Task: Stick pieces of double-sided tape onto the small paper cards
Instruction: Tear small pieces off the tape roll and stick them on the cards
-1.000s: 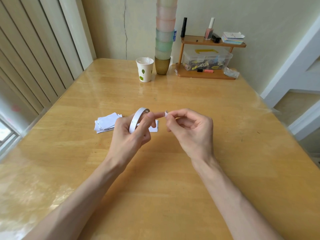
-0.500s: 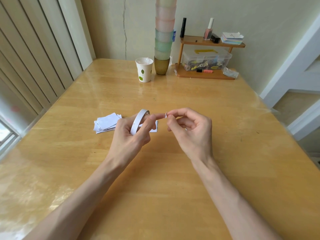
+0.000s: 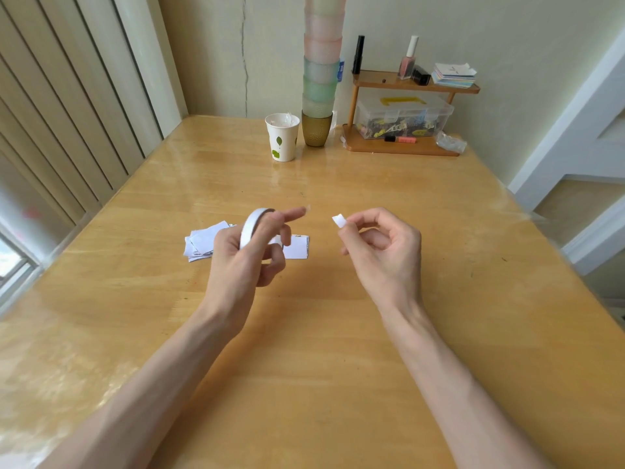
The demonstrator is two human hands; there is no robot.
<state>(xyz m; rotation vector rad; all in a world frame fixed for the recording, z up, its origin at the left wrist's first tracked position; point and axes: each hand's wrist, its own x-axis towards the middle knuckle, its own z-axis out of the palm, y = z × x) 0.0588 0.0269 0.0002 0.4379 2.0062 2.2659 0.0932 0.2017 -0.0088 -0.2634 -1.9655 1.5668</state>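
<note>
- The left hand is raised above the wooden table and grips a white roll of tape, which stands nearly edge-on to the camera.
- The fingers curl round the roll, while the forefinger sticks out straight toward the right hand. One finger may pass through the ring, but the angle makes that hard to tell.
- The right hand is also held above the table, apart from the left, with clear space between the two.
- Its thumb and forefinger are closed in a tight pinch on a small white piece of tape, which sticks out past the fingertips toward the left hand. The other fingers are curled in loosely.
- A single paper card lies flat on the table just behind the left hand, partly covered by its fingers.
- A loose pile of cards lies on the table to the left of that hand, the sheets overlapping at odd angles.
- At the far edge of the table stands a paper cup with green leaf prints, just beside a tall stack of cups.
- Right of the stack is a small wooden shelf with a clear plastic box on its lower level.
</note>
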